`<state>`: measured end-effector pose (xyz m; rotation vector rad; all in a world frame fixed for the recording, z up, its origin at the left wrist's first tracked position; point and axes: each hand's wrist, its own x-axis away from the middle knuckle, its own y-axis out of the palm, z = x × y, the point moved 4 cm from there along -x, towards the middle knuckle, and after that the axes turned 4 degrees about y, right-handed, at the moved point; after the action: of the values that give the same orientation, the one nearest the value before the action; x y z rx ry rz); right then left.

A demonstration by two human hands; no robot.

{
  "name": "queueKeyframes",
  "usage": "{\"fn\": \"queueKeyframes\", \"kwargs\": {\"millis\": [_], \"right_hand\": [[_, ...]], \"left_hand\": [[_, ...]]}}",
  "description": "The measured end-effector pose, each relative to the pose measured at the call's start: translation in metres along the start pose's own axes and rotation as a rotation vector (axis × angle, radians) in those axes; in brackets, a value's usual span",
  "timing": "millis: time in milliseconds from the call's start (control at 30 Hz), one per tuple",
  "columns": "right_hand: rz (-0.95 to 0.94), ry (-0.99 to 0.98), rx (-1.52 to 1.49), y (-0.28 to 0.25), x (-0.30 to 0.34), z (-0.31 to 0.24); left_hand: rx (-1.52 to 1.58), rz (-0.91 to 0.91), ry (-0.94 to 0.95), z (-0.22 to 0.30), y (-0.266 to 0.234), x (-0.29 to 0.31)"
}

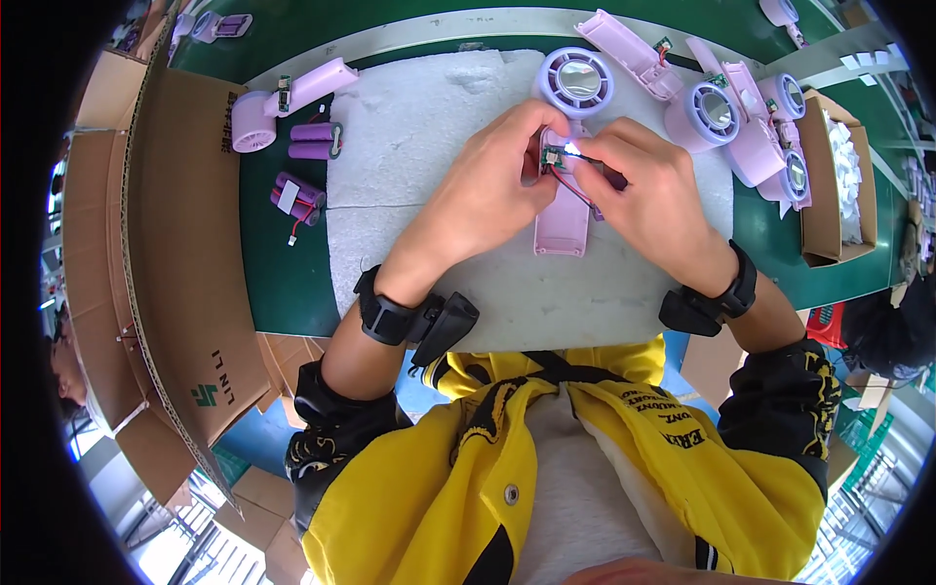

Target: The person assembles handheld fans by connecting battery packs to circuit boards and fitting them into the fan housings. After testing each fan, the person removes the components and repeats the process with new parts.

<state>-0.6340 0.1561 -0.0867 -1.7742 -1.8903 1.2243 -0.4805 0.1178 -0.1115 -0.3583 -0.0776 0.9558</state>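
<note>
While my left hand [487, 185] grips the lilac fan-handle shell [563, 232] over the white foam sheet [390, 146], my right hand [651, 180] holds its fingers closed beside the green circuit board [553, 157]; exactly what they pinch, I cannot tell.

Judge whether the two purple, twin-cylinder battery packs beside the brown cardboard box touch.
Apart: the head view shows green tabletop between the upper pack and the white-labelled lower pack.

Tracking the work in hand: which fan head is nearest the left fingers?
The central fan head, just beyond the left fingers; the others lie farther off, left or right.
</note>
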Motion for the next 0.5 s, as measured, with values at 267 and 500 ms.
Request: {"fn": "queueKeyframes", "kwargs": {"millis": [267, 500], "right_hand": [[-0.024, -0.044, 0.037, 0.002, 0.001, 0.0], [-0.001, -0.077, 0.085, 0.002, 0.0, 0.001]], "left_hand": [[0.176, -0.059, 0.079, -0.002, -0.004, 0.002], [0.26, -0.024, -0.064, -0.009, -0.009, -0.003]]}}
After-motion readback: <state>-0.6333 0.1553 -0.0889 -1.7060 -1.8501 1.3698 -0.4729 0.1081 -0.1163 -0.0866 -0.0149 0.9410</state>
